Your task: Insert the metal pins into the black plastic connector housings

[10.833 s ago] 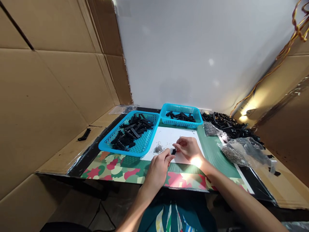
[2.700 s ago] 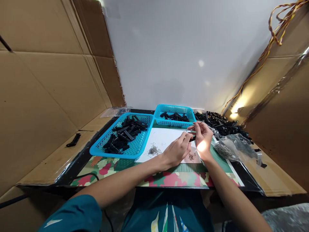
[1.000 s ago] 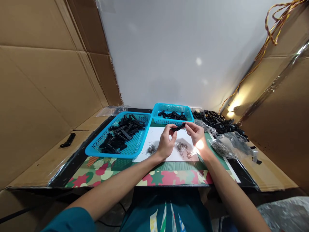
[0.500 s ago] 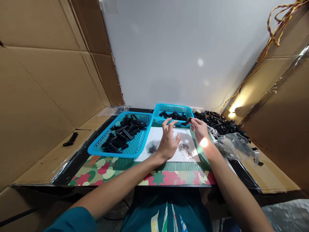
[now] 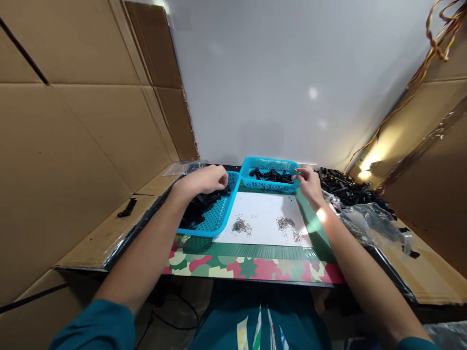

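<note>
My left hand (image 5: 209, 179) is over the near blue basket (image 5: 221, 221), its fingers curled down and closed. Whatever is between its fingertips is hidden by the hand. Black plastic parts (image 5: 199, 209) lie heaped in that basket, partly covered by my left forearm. My right hand (image 5: 309, 184) is at the right end of the far blue basket (image 5: 251, 183), fingertips over its rim and slightly apart. No part shows in its grip. More black plastic parts (image 5: 272, 175) lie inside the far basket.
A white sheet (image 5: 264, 209) carries small piles of thin metal pieces (image 5: 241, 226), (image 5: 285, 223). At the right are a large heap of black parts (image 5: 343, 187) and a clear plastic bag (image 5: 368, 218). One black part (image 5: 127, 208) lies on cardboard at left. Cardboard walls enclose both sides.
My left hand has moved left from above the white sheet to the near basket and closed. The black part in my right hand no longer shows; that hand has moved slightly to the far basket's rim.
</note>
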`<state>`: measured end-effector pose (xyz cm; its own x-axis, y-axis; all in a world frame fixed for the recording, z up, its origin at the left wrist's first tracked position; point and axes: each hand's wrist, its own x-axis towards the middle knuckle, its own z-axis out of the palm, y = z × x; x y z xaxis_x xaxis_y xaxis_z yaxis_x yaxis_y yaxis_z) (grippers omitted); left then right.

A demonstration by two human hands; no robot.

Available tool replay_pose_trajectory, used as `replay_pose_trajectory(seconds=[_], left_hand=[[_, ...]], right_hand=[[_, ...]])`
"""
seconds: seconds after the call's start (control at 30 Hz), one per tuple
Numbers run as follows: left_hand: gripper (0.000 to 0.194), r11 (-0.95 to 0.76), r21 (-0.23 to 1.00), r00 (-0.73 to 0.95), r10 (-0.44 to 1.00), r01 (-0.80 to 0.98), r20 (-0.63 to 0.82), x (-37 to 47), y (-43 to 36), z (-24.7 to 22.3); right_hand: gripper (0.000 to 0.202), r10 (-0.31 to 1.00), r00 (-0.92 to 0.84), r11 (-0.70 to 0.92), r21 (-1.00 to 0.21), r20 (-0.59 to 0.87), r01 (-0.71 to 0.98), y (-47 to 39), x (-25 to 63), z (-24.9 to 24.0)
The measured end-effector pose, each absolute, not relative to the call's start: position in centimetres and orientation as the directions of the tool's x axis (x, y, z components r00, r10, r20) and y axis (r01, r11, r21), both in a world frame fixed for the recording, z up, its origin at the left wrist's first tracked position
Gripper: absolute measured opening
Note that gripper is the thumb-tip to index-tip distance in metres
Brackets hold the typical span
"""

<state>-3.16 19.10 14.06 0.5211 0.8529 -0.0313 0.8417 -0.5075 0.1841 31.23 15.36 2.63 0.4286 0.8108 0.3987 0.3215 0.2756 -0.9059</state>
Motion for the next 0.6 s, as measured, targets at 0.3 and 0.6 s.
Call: replay_pose_trajectory(seconds=[0.3, 0.6], left_hand=[[0.015, -0.498, 0.03, 0.484, 0.824, 0.866, -0.296, -6.1, 19.2, 9.6], [0.005, -0.487, 0.063, 0.484, 0.83, 0.871, -0.278, -7.4, 18.2, 10.4]], right_hand=[[0.018, 0.888, 0.138, 0.36, -0.849, 0.439, 0.387, 8.4, 28.9, 3.5], [0.02, 0.979, -0.155, 0.204, -0.73, 0.134, 0.652, 1.5, 28.0, 3.0]])
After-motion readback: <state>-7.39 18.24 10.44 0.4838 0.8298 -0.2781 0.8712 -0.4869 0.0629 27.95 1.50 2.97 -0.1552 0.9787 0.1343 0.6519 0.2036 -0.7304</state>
